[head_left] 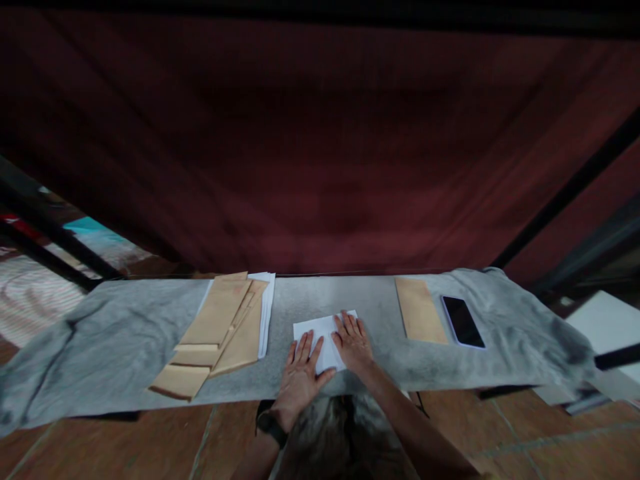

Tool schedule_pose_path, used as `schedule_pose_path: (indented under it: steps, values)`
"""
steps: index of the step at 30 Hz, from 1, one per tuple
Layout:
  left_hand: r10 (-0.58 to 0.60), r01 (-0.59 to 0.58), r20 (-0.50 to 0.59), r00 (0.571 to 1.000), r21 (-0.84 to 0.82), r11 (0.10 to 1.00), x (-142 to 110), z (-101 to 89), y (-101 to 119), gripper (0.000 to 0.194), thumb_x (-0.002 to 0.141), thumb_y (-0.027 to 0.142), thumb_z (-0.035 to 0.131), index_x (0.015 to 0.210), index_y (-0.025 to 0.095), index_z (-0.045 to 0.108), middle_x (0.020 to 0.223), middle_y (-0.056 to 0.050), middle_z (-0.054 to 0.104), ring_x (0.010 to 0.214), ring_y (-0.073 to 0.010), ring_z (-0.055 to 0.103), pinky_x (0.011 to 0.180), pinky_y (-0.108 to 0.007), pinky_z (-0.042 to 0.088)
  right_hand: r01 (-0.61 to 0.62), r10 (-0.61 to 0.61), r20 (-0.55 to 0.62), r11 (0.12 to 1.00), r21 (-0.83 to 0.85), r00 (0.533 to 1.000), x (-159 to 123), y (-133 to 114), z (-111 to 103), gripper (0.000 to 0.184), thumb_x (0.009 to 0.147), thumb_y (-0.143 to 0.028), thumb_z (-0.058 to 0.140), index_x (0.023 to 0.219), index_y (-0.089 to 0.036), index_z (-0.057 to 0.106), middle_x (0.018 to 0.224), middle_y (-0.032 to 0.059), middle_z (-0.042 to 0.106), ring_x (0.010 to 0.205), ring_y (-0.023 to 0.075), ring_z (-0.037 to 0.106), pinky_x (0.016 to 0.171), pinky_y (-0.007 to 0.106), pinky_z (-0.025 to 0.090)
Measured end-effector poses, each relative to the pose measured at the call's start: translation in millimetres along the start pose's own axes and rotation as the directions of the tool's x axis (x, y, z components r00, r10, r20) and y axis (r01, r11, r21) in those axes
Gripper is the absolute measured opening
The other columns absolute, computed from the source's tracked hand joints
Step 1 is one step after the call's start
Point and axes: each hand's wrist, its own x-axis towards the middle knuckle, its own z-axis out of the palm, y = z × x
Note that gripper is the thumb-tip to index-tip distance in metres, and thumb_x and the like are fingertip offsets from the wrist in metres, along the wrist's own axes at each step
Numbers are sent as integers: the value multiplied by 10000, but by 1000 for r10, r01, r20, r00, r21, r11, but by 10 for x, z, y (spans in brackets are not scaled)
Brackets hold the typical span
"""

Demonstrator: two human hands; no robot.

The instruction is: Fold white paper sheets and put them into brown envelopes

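In the head view, your two hands lie on a white paper [327,355] in front of you on the grey cloth [373,297]. Your left hand [301,375] is flat with its fingers spread over the near left part of the sheet, and your right hand [354,343] is just as wide, pressing the right side; neither grips anything. The step in hand looks like smoothing or creasing that sheet. The next move probably calls for one palm holding it steady while the other runs firmly along an edge, so that it doesn't slide. To your left, brown envelopes [216,312] overlap with white sheets [269,310] showing beside them; to your right lie a single brown envelope [421,311] and, just beyond it, a phone [464,322].
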Motion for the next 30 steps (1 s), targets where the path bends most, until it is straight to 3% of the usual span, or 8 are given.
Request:
schedule_pose_path:
  steps: [12,17,22,26,30]
  values:
    - [-108,108,-25,994,39,993,34,-28,-142,778,940,708,389,1488,163,477,1549,-163,461,1443,-343,414,1184,-562,304,-67,54,-119,992,-104,991,-394,229,-48,545,1039,-366,353,1533,-143,409,1579,134,409,1435,282,415,1197,494,258]
    - [-60,59,-66,996,-16,998,150,22,141,612,1025,503,341,1525,156,415,1596,-137,396,1501,-291,317,1224,-543,259,37,-46,-115,996,-82,992,-574,193,-104,511,1040,-315,358,1535,-195,408,1591,89,405,1463,246,378,1210,484,257]
    - [-9,9,-5,1000,-84,996,429,169,445,558,1043,415,310,1535,164,393,1578,-117,431,1483,-255,360,1201,-507,331,112,-118,-80,990,-84,990,-643,127,-70,483,1042,-284,367,1511,-198,444,1581,114,420,1457,241,390,1181,496,310]
    - [-96,98,38,995,-52,994,562,207,314,569,1041,409,298,1523,127,410,1582,-128,416,1484,-258,356,1204,-489,327,98,-112,-131,989,-108,985,-664,166,-52,490,1035,-301,396,1509,-185,446,1565,145,439,1431,261,431,1158,506,343]
    - [-212,212,-10,977,6,977,445,194,59,585,1037,418,298,1521,111,413,1573,-145,421,1478,-264,366,1204,-482,319,74,-95,-179,990,-122,979,-728,269,-55,518,1027,-313,417,1520,-153,420,1559,165,441,1408,279,459,1148,513,356]
